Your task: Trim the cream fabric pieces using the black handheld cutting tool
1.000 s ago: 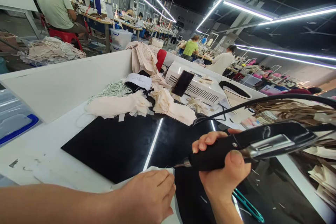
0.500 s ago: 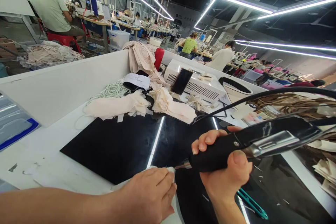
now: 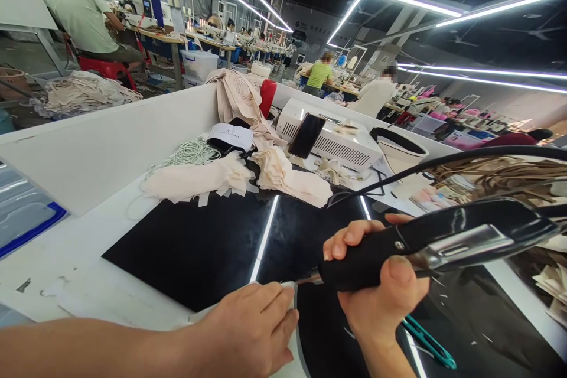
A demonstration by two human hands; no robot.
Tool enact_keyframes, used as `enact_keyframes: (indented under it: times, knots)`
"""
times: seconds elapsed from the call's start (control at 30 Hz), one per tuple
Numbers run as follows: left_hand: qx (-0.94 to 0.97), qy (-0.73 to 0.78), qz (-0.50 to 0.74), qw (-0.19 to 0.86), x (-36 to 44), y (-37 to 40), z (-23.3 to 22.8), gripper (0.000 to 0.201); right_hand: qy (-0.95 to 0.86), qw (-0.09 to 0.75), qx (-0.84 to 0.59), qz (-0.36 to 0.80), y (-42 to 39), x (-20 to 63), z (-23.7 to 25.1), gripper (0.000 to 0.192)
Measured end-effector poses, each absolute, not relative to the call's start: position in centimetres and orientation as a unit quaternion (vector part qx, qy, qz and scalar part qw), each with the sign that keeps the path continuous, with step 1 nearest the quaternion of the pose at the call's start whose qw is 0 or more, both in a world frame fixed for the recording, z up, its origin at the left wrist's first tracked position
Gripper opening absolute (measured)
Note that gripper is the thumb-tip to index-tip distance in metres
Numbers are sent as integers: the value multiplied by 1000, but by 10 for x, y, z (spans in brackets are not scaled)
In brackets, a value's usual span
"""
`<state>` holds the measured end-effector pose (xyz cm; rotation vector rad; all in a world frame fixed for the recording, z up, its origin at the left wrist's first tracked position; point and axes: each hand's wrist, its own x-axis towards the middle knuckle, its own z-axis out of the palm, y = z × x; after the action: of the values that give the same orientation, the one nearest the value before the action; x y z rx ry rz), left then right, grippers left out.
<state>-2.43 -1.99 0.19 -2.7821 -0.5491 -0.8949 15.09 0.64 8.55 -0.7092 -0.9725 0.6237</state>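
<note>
My right hand [image 3: 376, 289] is wrapped around a black corded hand tool [image 3: 425, 236] with a metal lever along its side. From the tool's front end a narrow metal tip points left, at the edge of a whitish sheet piece [image 3: 292, 339]. My left hand [image 3: 252, 331] is closed on that piece, fingers together near its upper edge; most of it is hidden under the hand. Beneath both hands lies a glossy black sheet [image 3: 199, 248]. A teal-handled tool [image 3: 427, 339] rests on it just right of my right wrist.
Cream fabric stacks [image 3: 199, 177] and green cord [image 3: 190, 150] lie behind the black sheet. Further back stand a white vented machine [image 3: 332, 136] and a phone [image 3: 306, 136] leaning on it. A low white partition [image 3: 110, 136] borders the table. The tool's black cable arches across the right side.
Both hands keep nearly the same position. The rear of the black hand tool has shifted very slightly to the right.
</note>
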Motion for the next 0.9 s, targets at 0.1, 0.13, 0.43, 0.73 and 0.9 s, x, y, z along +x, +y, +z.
enact_keyframes:
  times: [0.1, 0.13, 0.43, 0.73, 0.9]
  knots:
    - [-933, -188, -295, 84, -25, -20, 3, 31, -453, 778, -330, 284, 7, 151, 86, 47]
    - [-934, -191, -291, 84, -25, -21, 4, 30, -452, 778, -331, 282, 7, 150, 86, 47]
    - [-928, -194, -307, 80, -24, -21, 1, 28, -455, 776, -337, 277, 7, 149, 84, 46]
    - [-921, -189, -331, 82, -23, -19, -1, 28, -434, 797, -338, 249, 8, 150, 95, 44]
    - [-917, -197, -336, 82, -22, -20, 1, 26, -443, 787, -332, 273, 7, 148, 91, 47]
